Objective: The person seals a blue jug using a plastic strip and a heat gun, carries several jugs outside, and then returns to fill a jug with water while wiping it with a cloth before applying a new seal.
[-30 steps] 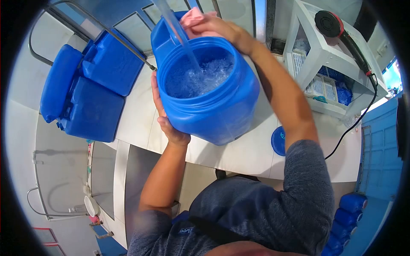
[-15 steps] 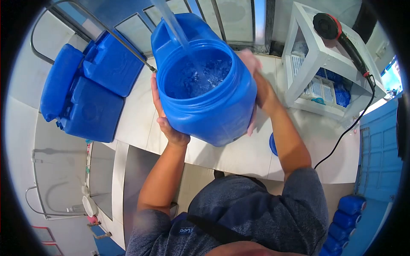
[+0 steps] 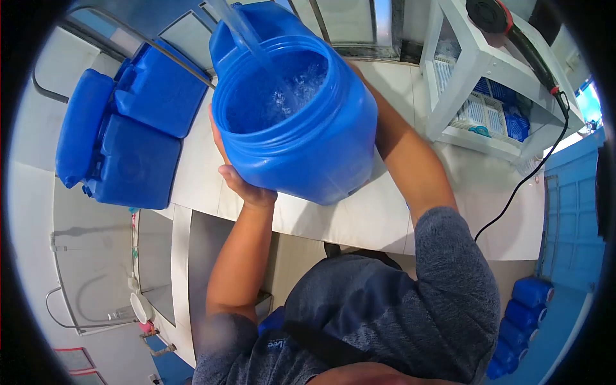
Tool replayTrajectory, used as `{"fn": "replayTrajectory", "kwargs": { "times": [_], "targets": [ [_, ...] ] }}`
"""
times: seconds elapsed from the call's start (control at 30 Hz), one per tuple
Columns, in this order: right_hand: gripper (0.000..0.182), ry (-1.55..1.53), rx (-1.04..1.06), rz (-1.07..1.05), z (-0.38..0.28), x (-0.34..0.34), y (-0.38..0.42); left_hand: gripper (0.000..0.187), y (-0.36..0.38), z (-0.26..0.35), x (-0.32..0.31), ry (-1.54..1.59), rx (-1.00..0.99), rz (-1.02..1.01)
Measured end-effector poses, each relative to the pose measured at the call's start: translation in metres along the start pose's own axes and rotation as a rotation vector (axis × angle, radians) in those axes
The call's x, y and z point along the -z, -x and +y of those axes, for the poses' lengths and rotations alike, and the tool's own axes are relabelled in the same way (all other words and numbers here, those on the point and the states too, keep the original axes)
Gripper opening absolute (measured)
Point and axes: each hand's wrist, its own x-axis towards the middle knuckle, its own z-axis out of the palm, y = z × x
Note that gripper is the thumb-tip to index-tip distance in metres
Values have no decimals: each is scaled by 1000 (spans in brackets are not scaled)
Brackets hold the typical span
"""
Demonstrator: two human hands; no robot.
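Observation:
A big blue jug (image 3: 308, 154) with a wide open mouth leans over the white tiled counter (image 3: 289, 218). From a clear tube (image 3: 239, 29) at the top, water (image 3: 282, 99) runs into it and churns inside. My left hand (image 3: 240, 183) supports the jug's lower left side, thumb spread from the fingers, which go partly behind the jug. My right arm reaches up along the jug's right side, and that hand is hidden behind the jug.
Blue containers (image 3: 131, 160) are grouped at the left. A white shelf unit (image 3: 475, 83) with baskets stands at the right, a corded black-and-red tool (image 3: 523, 54) on top. More blue jugs (image 3: 523, 321) are stacked at the lower right.
The jug sits a little further up and left in view. My right hand has moved from its right side to behind it, out of sight. Water still runs in.

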Motion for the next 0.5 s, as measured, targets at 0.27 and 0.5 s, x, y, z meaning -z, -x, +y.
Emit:
{"fn": "replayTrajectory", "kwargs": {
  "times": [0.27, 0.5],
  "targets": [
    [54, 173, 96, 223, 22, -5, 185, 89, -22, 37, 0, 872, 487, 540],
    [46, 554, 563, 53, -63, -60, 141, 103, -6, 10, -6, 39, 18, -94]
  ]
}}
